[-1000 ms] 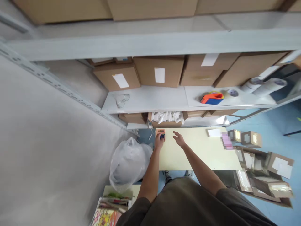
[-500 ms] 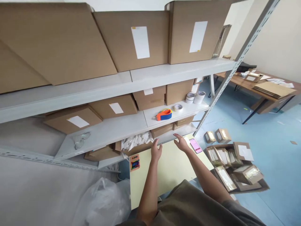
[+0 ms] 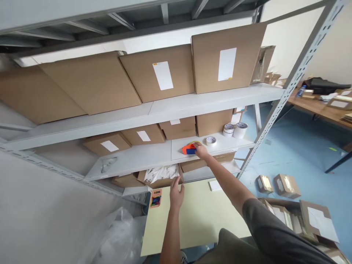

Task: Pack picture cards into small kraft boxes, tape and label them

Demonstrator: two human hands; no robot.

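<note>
An orange and blue tape dispenser (image 3: 188, 149) rests on the middle shelf. At its right end is my right hand (image 3: 201, 150), its fingers closed around the handle. My left hand (image 3: 176, 194) hovers over the near side of the pale yellow table (image 3: 198, 216), fingers apart and holding nothing. Just beyond the left hand, white crumpled material (image 3: 162, 173) fills an open carton on the lower shelf. To the dispenser's right lies a roll of tape (image 3: 211, 141). On the table are a small orange card-like item (image 3: 156, 198) and a white pad (image 3: 215, 185).
Large cardboard boxes (image 3: 161, 73) line the upper shelf, and smaller ones (image 3: 143, 134) the middle shelf. White rolls (image 3: 240, 130) stand near the metal upright (image 3: 291, 88). Packed boxes (image 3: 316, 220) sit on the floor at right. A clear plastic bag (image 3: 118, 238) is at lower left.
My right hand has reached forward and up from above the table to the tape dispenser and closed on it. My left hand stays over the table. The view has tilted upward.
</note>
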